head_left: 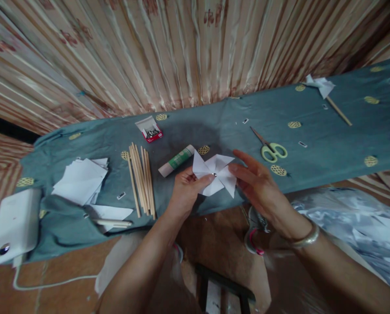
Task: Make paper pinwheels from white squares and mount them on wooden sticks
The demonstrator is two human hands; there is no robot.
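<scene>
A white paper pinwheel (215, 175) with folded blades and a shiny metal pin at its centre is in front of me. My left hand (188, 186) is closed on its left side, the thumb lying on the paper beside the pin. At the pinwheel's right edge, my right hand (255, 181) has its fingers stretched and apart; the fingertips are at a blade, and I cannot tell how firmly they touch. Just left of the pinwheel lies a glue stick (177, 160) with a green label. Scissors (269, 147) with light green handles lie beyond my right hand.
Wooden sticks (142, 181) lie to the left, below a red box of metal pins (151, 133). Further left are stacked white papers (80, 179) and a white device (16, 224) with a cable. A finished-looking pinwheel on a stick (325, 89) lies far right. A plastic bag (354, 235) holds paper.
</scene>
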